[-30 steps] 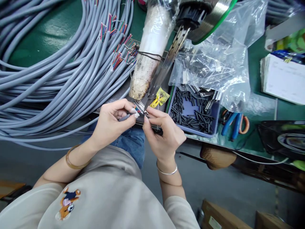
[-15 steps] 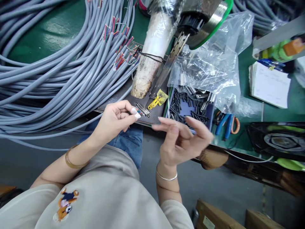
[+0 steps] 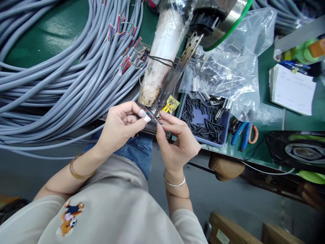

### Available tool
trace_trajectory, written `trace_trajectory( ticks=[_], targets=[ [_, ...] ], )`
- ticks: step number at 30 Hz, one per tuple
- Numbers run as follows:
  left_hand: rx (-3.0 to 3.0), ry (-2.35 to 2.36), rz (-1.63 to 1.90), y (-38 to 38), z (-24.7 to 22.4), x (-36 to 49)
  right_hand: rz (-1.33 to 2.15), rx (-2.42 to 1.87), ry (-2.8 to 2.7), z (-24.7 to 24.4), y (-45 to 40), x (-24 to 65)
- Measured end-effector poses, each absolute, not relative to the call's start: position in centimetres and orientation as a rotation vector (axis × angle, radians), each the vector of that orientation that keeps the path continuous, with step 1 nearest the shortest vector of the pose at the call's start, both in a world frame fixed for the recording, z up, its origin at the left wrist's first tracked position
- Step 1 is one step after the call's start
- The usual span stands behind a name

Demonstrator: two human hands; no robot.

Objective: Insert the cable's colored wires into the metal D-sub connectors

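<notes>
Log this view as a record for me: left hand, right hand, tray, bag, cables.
Left hand: fingertips pinched at coloured wires by a metal connector
Right hand: thumb and finger pinching a thin piece beside the connector; type unclear
Tray: purple, holding short black tubes
Bag: clear plastic, partly over the tray
Cables: grey, left side
</notes>
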State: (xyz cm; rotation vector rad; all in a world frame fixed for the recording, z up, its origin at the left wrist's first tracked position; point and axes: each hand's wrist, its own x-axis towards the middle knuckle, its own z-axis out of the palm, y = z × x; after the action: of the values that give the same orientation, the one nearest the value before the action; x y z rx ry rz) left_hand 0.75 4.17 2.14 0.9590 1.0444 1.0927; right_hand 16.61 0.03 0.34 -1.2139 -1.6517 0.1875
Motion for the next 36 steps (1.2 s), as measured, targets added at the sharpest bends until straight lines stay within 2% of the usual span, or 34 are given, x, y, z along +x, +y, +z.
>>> trace_trajectory(
  ticks=[7, 20, 28, 34, 36],
  targets=[
    [0.93, 1.052, 1.058, 4.3, 2.6, 0.6, 0.01, -1.226, -1.74, 1.2, 0.3, 16.6],
    [1.029, 1.066, 1.028, 3.3, 1.7, 0.6, -0.03, -1.244, -1.834, 0.6, -0.6, 17.0],
    [1.412, 1.079, 1.126, 1.5, 0.6, 0.4, -0.185, -1.17, -1.874, 0.1, -1.4, 17.4],
    [1.781, 0.987, 1.17, 0.0, -0.7, -0.2, 0.013, -1.236, -1.67, -1.1, -1.8, 18.2],
    [1.854, 1.003, 1.144, -0.4, -0.9, -0.4, -0.02, -1.231, -1.516, -1.4, -2.1, 18.9]
  ],
)
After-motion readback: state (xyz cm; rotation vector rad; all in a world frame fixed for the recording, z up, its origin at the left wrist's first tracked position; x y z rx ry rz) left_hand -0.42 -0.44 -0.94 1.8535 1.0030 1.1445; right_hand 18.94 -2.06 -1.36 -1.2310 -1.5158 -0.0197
